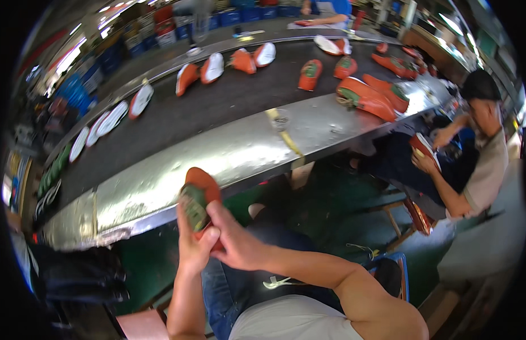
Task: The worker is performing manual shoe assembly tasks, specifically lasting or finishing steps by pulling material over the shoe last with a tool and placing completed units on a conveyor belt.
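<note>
An orange-red shoe with a green laced middle is held up over my lap, its toe pointing away from me. My left hand grips it from the left and below, thumb toward the right hand. Closed on its right side is my right hand, fingers pressed against it. The heel end is mostly hidden by both hands. Across my lap lies a pale-handled tool like pincers, partly blurred.
A metal-edged bench with a dark belt runs ahead. Several shoes line the belt; larger orange shoes rest on the metal edge. At the right a seated co-worker handles another shoe. A blue-rimmed crate stands beside me.
</note>
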### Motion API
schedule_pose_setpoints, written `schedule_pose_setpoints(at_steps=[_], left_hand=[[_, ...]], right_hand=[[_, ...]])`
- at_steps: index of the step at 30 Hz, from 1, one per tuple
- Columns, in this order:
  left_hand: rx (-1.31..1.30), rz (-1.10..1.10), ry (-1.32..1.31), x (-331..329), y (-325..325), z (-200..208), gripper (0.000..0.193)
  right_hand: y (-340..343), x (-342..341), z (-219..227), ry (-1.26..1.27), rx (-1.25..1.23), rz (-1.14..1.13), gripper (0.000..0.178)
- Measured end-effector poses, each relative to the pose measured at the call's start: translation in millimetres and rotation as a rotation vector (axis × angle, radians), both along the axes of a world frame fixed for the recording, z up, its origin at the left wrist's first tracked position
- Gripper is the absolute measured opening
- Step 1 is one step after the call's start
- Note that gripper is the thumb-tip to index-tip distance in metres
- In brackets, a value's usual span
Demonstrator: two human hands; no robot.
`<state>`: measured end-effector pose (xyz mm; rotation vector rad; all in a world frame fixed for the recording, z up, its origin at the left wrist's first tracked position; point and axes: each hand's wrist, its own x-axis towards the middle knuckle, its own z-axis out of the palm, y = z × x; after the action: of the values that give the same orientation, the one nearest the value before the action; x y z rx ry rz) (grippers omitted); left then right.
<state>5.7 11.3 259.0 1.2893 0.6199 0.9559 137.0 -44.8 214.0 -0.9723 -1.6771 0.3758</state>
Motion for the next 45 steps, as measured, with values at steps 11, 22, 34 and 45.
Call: schedule_pose_setpoints(at_steps=[11,22,34,45], left_hand=[[-0.317,0.536,-0.250,-6,127,20,0.052],[0.556,0.245,0.580,71,443,-94,0.060],[0.310,0.602,0.751,-131,3,-153,0.035],[-0.143,0.515,0.853,-278,-16,-285,0.035]], right_hand=[[-141,96,-89,-0.336,-0.682,-0.058,0.067],[-199,120,-93,-0.050,-1.229,0.232,0.052],[-197,144,-217,0.091,-1.518,-0.456,0.078],[-208,137,-213,0.052,-1.225,-0.586,0.045]])
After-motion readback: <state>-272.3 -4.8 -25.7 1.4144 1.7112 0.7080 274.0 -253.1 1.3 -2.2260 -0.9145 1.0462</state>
